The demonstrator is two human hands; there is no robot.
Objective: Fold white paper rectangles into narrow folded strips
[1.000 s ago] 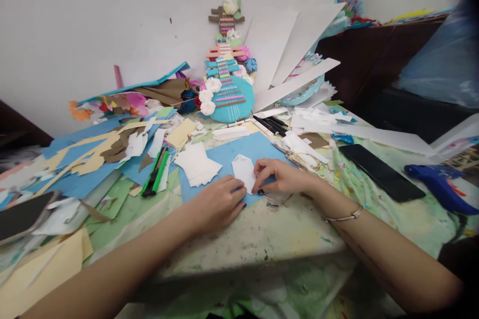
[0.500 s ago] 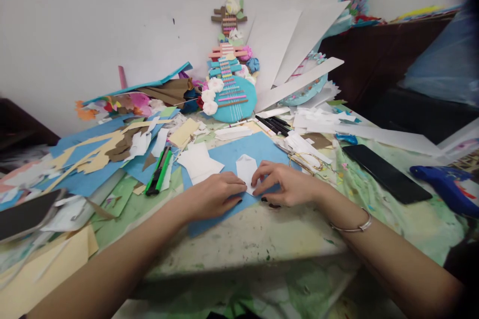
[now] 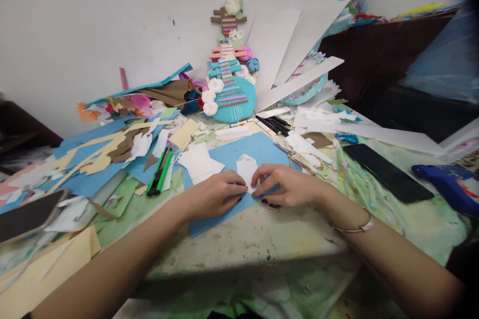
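A small white piece of paper (image 3: pixel 246 168), narrowing at its top end, lies on a blue sheet (image 3: pixel 220 217) at the table's front. My left hand (image 3: pixel 217 192) is closed at the paper's lower left edge, fingertips on it. From the right, my right hand (image 3: pixel 279 184) pinches the lower end with curled fingers. Both sets of fingertips almost meet there and hide part of that end. A larger white paper cutout (image 3: pixel 200 163) rests on the blue sheet just beyond my left hand.
Left of the sheet lies a green cutter knife (image 3: pixel 159 172) among paper scraps. Scissors (image 3: pixel 305 160) and black pens (image 3: pixel 275 124) lie behind my right hand. A black phone (image 3: pixel 387 172) and a blue glue gun (image 3: pixel 445 184) are on the right. A turquoise paper guitar (image 3: pixel 239 97) leans on the wall.
Almost nothing differs. Both hands stay at the lower end of the white paper, with only a tiny shift of the fingers and of the view.
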